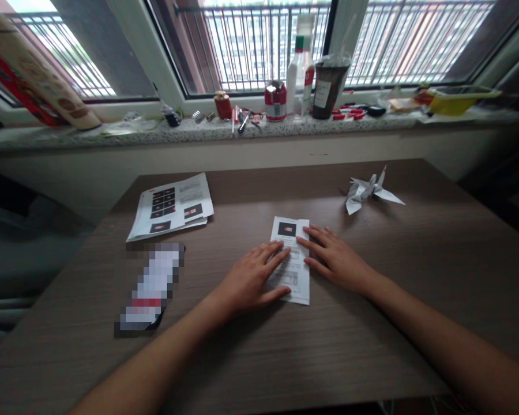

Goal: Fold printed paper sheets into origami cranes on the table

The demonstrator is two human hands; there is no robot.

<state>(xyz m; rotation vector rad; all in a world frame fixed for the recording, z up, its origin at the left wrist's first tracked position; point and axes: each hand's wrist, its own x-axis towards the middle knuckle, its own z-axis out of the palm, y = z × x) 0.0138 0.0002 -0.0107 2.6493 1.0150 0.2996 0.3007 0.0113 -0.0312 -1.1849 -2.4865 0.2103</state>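
- On the left of the surface [350, 357] I see printed sheets [177, 196], stacked unevenly, with dark picture panels.
- Nearer me lies an oblong object [153, 285], pixelated beyond reading.
- At the far right I have a folded paper crane [366, 189], wings spread.
- Along the speckled sill [242, 136] I make out a red-and-silver can [275, 102], a green-capped bottle [293, 83] and a dark-filled cup [325, 92].
- To their right I spot a yellow container [450, 104].
- Beyond the window glass, I see a barred railing [259, 49].
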